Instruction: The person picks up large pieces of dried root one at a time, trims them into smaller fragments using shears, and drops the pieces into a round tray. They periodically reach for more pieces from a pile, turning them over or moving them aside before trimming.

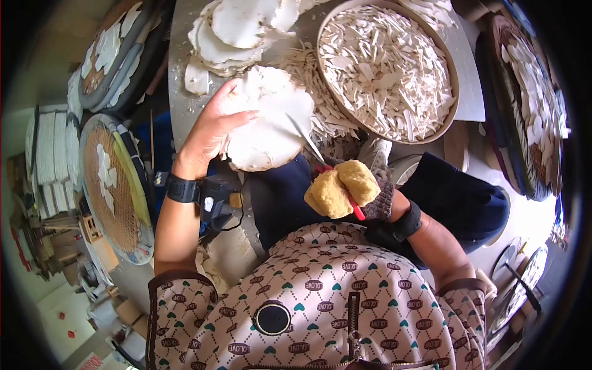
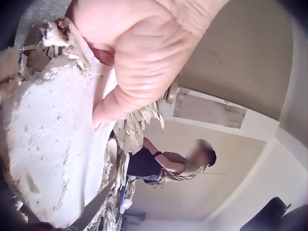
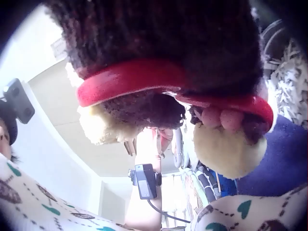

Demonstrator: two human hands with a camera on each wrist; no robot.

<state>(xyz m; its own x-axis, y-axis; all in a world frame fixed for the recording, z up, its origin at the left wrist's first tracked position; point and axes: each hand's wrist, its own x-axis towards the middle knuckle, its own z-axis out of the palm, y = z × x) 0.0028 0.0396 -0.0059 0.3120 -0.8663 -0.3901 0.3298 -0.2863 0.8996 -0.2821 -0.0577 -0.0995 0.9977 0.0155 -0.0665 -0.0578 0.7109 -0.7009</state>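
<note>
My bare left hand [image 1: 216,126] grips a rough-edged, flat white slab [image 1: 271,132] by its left side, with the thumb lying over its face. In the left wrist view the slab [image 2: 53,139] shows a pitted surface and brown, ragged edges. A knitted glove with bare fingertips covers my right hand [image 1: 383,194], which holds red-handled scissors [image 1: 357,211]. Yellow sponge padding [image 1: 336,190] is wrapped on the handles and hides most of the fingers. The scissors' blade [image 1: 303,134] overlaps the slab's right part in the head view. Red handle loops [image 3: 130,79] go round the gloved fingers.
A round tray [image 1: 456,92] heaped with white strips stands at the far right of the metal table [image 1: 472,98]. More white slabs [image 1: 237,24] are stacked behind my left hand. Loose strips lie between them. Woven racks [image 1: 102,191] stand at the left. Another person [image 2: 173,163] is further off.
</note>
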